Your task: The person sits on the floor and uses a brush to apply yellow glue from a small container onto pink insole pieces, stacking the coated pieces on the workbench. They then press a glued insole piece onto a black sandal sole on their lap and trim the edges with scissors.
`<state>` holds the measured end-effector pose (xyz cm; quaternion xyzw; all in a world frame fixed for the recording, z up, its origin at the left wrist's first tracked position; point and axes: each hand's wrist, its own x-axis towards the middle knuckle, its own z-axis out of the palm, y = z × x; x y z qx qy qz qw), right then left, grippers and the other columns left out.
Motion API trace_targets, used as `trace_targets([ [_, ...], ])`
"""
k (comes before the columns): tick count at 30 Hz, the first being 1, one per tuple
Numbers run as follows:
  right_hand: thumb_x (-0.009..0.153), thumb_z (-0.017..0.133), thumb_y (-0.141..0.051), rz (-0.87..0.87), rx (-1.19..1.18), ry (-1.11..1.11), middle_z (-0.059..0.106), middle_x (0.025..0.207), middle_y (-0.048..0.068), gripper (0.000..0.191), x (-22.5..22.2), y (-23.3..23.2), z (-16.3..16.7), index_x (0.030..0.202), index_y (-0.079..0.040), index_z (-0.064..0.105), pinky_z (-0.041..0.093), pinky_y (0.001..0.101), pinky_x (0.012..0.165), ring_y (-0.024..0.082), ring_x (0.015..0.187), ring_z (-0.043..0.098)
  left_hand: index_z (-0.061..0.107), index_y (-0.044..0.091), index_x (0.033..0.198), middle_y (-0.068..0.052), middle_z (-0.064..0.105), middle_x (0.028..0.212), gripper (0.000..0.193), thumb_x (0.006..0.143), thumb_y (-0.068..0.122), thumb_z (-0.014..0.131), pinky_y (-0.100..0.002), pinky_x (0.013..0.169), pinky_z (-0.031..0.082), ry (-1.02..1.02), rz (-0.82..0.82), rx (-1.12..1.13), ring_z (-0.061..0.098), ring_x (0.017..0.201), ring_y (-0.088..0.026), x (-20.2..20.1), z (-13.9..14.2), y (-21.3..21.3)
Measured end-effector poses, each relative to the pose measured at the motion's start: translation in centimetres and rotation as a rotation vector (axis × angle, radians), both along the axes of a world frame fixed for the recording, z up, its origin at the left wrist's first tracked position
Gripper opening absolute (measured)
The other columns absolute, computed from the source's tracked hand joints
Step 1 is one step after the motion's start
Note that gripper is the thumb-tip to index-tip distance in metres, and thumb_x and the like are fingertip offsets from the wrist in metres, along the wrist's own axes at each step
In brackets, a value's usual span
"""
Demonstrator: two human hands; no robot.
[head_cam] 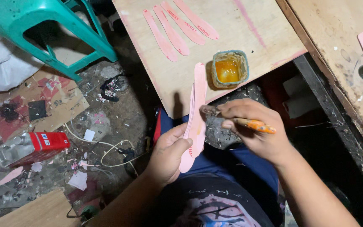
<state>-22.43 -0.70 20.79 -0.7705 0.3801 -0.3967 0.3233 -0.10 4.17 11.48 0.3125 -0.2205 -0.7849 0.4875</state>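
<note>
The left hand (167,155) is pinching a thin, floppy, light pink strip (197,113) at its lower end, just below the glue cup (229,69); the right hand (253,128) is gripping a brush (248,124).

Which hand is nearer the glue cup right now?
Right. The right hand, holding a brush, sits just below the glue cup; the left hand is lower left, gripping pink strips.
</note>
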Motion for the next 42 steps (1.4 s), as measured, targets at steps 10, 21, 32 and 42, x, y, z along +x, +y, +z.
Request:
trace_targets([
  [10, 0.085, 0.079, -0.007, 0.118, 0.149, 0.021, 0.075, 0.102, 0.009, 0.017, 0.1, 1.8, -0.2, 0.098, -0.004, 0.069, 0.06, 0.0334, 0.083, 0.024, 0.095, 0.076, 0.056, -0.009, 0.139, -0.01, 0.069, 0.113, 0.046, 0.094, -0.006, 0.046, -0.028, 0.087, 0.053, -0.003, 0.018, 0.027, 0.066, 0.096, -0.014, 0.3, 0.3, -0.4],
  [21, 0.087, 0.076, -0.01, 0.242, 0.318, -0.005, 0.076, 0.099, 0.009, 0.013, -0.3, 3.2, -2.4, 0.098, -0.004, 0.072, 0.059, 0.0337, 0.084, 0.023, 0.094, 0.074, 0.06, -0.011, 0.131, -0.013, 0.07, 0.108, 0.04, 0.094, -0.007, 0.046, -0.033, 0.086, 0.054, 0.014, 0.182, 0.015, 0.067, 0.093, -0.018, 0.2, 0.4, -2.2],
  [32, 0.092, 0.067, -0.009, -0.156, -0.049, 0.06, 0.063, 0.109, 0.014, 0.03, 0.4, 3.5, -3.5, 0.121, 0.001, 0.067, 0.052, 0.033, 0.089, 0.025, 0.102, 0.064, 0.059, -0.009, 0.134, -0.013, 0.07, 0.111, 0.045, 0.09, -0.009, 0.05, -0.031, 0.084, 0.055, -0.047, 0.231, -0.03, 0.067, 0.094, -0.018, -1.0, 1.2, -2.4],
  [42, 0.09, 0.072, -0.007, -0.005, 0.145, 0.023, 0.071, 0.102, 0.013, 0.013, 1.1, 3.9, -3.0, 0.101, -0.001, 0.069, 0.056, 0.0327, 0.087, 0.023, 0.098, 0.071, 0.06, -0.009, 0.137, -0.009, 0.07, 0.109, 0.046, 0.093, -0.009, 0.049, -0.027, 0.083, 0.053, -0.134, 0.244, -0.097, 0.065, 0.092, -0.013, -0.6, 1.1, -2.1],
])
